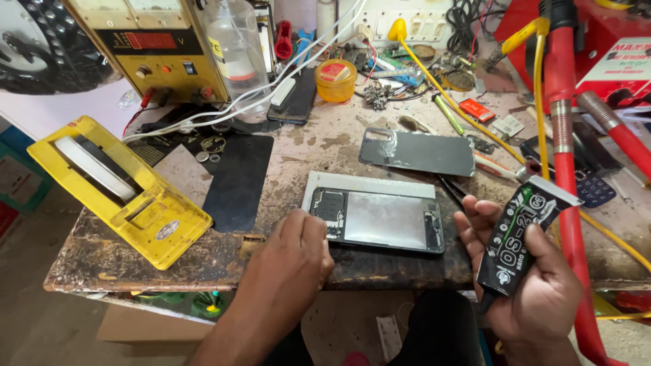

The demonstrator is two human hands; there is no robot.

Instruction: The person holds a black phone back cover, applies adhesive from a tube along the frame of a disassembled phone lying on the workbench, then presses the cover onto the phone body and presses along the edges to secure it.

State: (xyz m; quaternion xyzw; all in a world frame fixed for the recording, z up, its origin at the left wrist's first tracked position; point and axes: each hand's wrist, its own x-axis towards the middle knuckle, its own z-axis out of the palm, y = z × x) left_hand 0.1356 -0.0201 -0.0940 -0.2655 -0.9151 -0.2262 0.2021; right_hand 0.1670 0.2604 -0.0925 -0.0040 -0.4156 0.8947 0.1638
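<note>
Two bare hands nearest, at the near edge of a stained, worn workbench (pixel 319 146). Left hand (pixel 288 261) knuckles up, fingers curled down, fingertips touching the near left corner of an opened phone (pixel 376 218) lying flat with its dark inner frame and silvery middle plate showing; no grip around it. Right hand (pixel 536 285) at the near right, fingers wrapped round a black glue tube (pixel 522 234) with green and white print, crimped flat end pointing up and far, nozzle end down in the palm. Just behind the phone, touching its far edge, a pale grey flat panel (pixel 369 183). Left of that, a black mat (pixel 237 179), and further left a yellow plastic jig (pixel 122 196) with a white strip in its slot and a small oval label near its near corner, overhanging the bench edge. Farther back, right of centre, a dark grey back cover (pixel 417 152) lying flat, well apart from the phone. Down the right side, red hoses (pixel 566 135) and yellow cable. Far left, a yellow bench power supply (pixel 159 47) with a red display window; beside it a clear bottle (pixel 234 44) with a yellow label, then a small round yellow tub (pixel 336 80) with a red-and-yellow lid label. Far right, a red box (pixel 610 61) with a white printed panel.
</note>
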